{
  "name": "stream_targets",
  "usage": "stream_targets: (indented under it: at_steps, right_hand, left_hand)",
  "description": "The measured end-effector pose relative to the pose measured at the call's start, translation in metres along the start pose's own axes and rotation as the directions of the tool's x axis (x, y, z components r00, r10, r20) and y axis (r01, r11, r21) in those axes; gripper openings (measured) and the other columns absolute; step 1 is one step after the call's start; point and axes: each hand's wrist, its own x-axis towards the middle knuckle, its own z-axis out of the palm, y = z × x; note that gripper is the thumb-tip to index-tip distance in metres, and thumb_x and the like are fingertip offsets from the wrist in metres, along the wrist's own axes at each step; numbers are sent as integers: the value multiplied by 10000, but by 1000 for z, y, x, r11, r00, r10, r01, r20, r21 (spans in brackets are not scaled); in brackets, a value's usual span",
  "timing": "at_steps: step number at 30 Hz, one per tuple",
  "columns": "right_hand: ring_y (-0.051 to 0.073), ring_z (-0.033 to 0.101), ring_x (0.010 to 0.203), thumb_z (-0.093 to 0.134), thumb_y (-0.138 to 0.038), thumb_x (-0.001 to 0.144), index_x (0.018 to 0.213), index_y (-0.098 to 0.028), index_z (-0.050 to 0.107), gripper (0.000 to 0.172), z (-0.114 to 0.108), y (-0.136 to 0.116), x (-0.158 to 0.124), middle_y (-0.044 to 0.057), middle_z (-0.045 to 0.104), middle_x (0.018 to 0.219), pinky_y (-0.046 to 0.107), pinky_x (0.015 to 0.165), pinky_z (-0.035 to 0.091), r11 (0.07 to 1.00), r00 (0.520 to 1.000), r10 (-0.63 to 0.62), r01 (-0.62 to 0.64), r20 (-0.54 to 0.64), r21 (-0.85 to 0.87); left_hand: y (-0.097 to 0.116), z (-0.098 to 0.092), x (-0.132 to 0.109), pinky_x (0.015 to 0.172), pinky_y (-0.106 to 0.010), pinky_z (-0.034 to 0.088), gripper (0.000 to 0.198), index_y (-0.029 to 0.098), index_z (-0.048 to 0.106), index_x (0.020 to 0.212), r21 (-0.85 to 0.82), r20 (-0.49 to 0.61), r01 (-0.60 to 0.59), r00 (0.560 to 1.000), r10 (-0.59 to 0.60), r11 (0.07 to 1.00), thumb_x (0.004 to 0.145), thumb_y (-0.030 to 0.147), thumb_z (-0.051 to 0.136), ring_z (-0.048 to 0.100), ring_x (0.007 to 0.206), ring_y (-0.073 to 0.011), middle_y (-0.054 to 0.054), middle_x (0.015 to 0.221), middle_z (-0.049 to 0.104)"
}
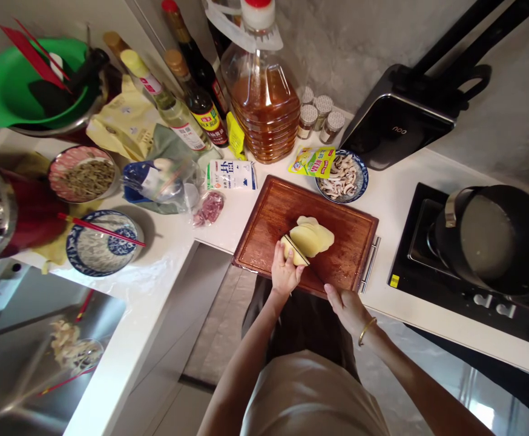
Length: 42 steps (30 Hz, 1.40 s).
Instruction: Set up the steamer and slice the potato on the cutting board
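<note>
A peeled potato (290,249) lies on a brown wooden cutting board (264,233) on the white counter. My left hand (284,272) presses down on the uncut end of the potato. My right hand (348,307), with a gold bangle at the wrist, grips the handle of a knife (301,253) whose blade stands in the potato. Several pale slices (313,235) lean fanned out just right of the blade.
A blue-rimmed bowl of sliced mushrooms (344,177) sits behind the board. A large oil jug (261,97), sauce bottles (196,91) and spice jars (321,115) stand at the back. A dark pot (491,239) rests on the stove at right. Plates with red chopsticks (103,239) lie left.
</note>
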Motion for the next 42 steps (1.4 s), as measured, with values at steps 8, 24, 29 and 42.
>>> stream_targets:
  at_steps: [8, 24, 29, 42]
  right_hand:
    - [212, 634, 707, 180, -608, 926, 778, -193, 659, 651, 3, 4, 2, 93, 669, 683, 278, 656, 411, 999, 998, 47, -46, 36, -18]
    - [181, 575, 595, 170, -622, 918, 709, -178, 634, 675, 27, 17, 58, 63, 621, 613, 270, 548, 322, 997, 999, 17, -13, 52, -74]
    - [183, 612, 644, 169, -625, 925, 704, -185, 657, 693, 32, 23, 68, 78, 661, 660, 260, 575, 349, 993, 999, 17, -12, 38, -120]
    - [152, 548, 522, 174, -686, 890, 546, -191, 547, 708, 41, 31, 85, 44, 543, 497, 251, 532, 345, 1000, 1000, 6, -6, -7, 7]
  left_hand:
    - [0, -4, 2, 1073, -517, 297, 595, 161, 315, 1395, 23, 39, 7, 999, -8, 1000, 899, 466, 436, 113, 1422, -330, -188, 1531, 107]
    - [2, -5, 4, 1048, -560, 309, 674, 203, 163, 1456, 71, 36, -22, 999, 20, 997, 890, 414, 460, 114, 1417, -360, -210, 1513, 133]
    - [1, -5, 6, 1049, -575, 308, 667, 188, 169, 1445, 69, 52, -21, 999, 18, 997, 889, 413, 462, 132, 1404, -376, -219, 1507, 104]
    - [-2, -3, 1, 1054, -554, 315, 534, 117, 339, 1330, 59, 7, -37, 999, 36, 998, 894, 393, 477, 157, 1410, -338, -250, 1489, 166]
